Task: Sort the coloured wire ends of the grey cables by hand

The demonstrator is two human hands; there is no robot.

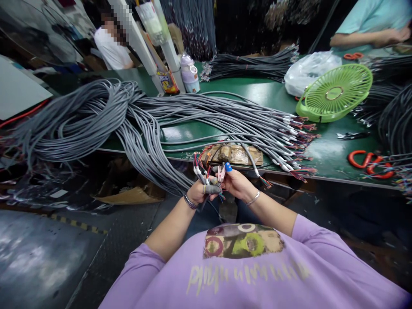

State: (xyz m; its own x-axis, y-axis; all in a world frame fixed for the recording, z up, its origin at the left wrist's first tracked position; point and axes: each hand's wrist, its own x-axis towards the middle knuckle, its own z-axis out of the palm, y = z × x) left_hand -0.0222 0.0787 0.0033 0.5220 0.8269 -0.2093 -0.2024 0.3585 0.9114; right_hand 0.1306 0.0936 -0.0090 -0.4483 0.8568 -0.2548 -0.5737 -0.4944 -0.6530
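Note:
My left hand [203, 191], with a grey finger cover and a wristwatch, is closed around the ends of several grey cables [175, 178]. Red, blue and black wire ends [195, 159] fan out above its fingers. Close against it, my right hand [238, 184] has its fingers pinched together at the wires, a blue cover on one fingertip. A small pale pink piece [221, 173] shows between the two hands; its kind is too small to make out. Just beyond them, a wooden block [252, 155] with a taped brown lump lies at the table edge.
A long bundle of grey cables [206, 105] with stripped ends covers the green table [180, 133]. To the right are a green fan [336, 94], a plastic bag [309, 71], orange-handled scissors [370, 165] and black cables. A bottle [189, 75] stands behind. Two other people are further back.

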